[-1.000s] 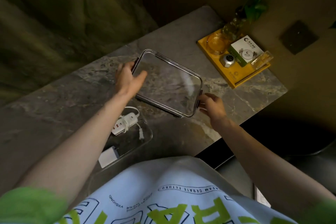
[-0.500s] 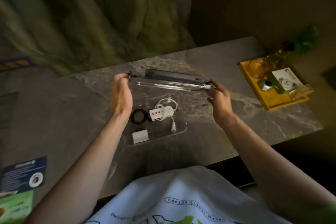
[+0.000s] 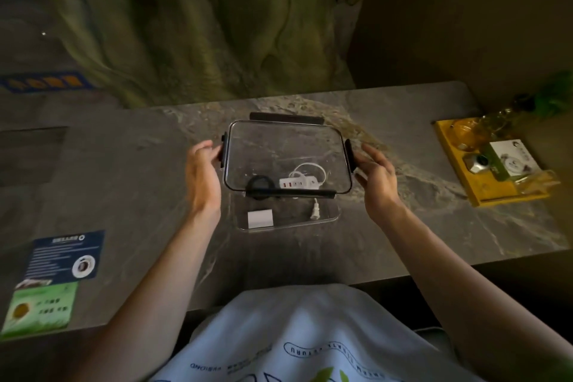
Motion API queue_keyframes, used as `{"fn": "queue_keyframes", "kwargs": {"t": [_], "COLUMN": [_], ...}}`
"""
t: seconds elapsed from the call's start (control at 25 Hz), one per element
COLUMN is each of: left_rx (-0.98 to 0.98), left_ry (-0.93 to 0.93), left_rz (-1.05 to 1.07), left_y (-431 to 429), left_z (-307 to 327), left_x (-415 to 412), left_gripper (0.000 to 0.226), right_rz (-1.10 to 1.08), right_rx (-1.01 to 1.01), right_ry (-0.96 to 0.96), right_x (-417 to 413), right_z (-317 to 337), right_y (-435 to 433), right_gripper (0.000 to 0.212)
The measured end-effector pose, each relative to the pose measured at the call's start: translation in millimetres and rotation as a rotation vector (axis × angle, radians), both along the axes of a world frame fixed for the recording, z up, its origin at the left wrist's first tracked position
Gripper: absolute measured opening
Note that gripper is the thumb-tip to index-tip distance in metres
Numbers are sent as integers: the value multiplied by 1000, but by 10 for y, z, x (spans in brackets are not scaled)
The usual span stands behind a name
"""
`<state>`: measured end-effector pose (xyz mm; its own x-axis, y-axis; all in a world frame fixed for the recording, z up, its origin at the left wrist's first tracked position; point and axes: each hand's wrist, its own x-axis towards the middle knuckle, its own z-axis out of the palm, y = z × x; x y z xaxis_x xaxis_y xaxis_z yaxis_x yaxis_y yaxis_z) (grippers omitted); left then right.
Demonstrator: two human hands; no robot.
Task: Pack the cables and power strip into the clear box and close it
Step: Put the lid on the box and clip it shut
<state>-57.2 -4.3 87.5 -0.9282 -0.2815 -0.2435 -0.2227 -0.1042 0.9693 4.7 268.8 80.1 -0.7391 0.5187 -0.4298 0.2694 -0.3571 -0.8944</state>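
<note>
Head view, the only one supplied. The clear box [image 3: 288, 220] sits on the marble table [image 3: 124, 183] directly in front of the person. Inside it lie a white power strip [image 3: 299, 183] with its white cable [image 3: 308, 168] looped behind it, a coiled black cable [image 3: 259, 183], a white adapter block [image 3: 260, 218] and a plug end [image 3: 316, 213].

The clear lid [image 3: 286, 158] is held above the box, set toward its far side and not yet seated; the box's near rim shows uncovered below the lid's near clip. The left hand [image 3: 201, 170] grips the lid's left short edge at the black clip, fingers closed on it. The right hand [image 3: 373, 177] does the same on the right edge. Judgement: holding both short ends keeps the lid level and leaves the long sides free for lining up with the rim.

Packing appears complete; closing is the step in hand. The lid needs to come nearer and down squarely. Risk: a clip folded under the rim.

A yellow tray [image 3: 459, 189] with small items stands well apart at right; leaflets [image 3: 52, 282] at left.
</note>
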Motion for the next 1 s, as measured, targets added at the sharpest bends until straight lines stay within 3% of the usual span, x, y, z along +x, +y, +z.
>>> {"fn": "queue_keyframes", "kwargs": {"t": [0.12, 0.36, 0.88, 1.0], "left_rx": [-57, -336, -424, -434], "left_ry": [2, -23, -154, -174], "left_rz": [41, -49, -62, -76], "left_y": [-49, -181, -161, -141], "left_z": [-67, -393, -606, -590], "left_x": [97, 185, 218, 197], "left_gripper": [19, 32, 27, 27], "right_rz": [3, 48, 119, 106], "right_rx": [-25, 97, 207, 210], "right_ry": [-5, -42, -196, -212], "right_x": [34, 42, -13, -7], "right_z": [-40, -158, -395, -419], "right_y": [-93, -131, -140, -155], "right_gripper": [39, 35, 40, 28]}}
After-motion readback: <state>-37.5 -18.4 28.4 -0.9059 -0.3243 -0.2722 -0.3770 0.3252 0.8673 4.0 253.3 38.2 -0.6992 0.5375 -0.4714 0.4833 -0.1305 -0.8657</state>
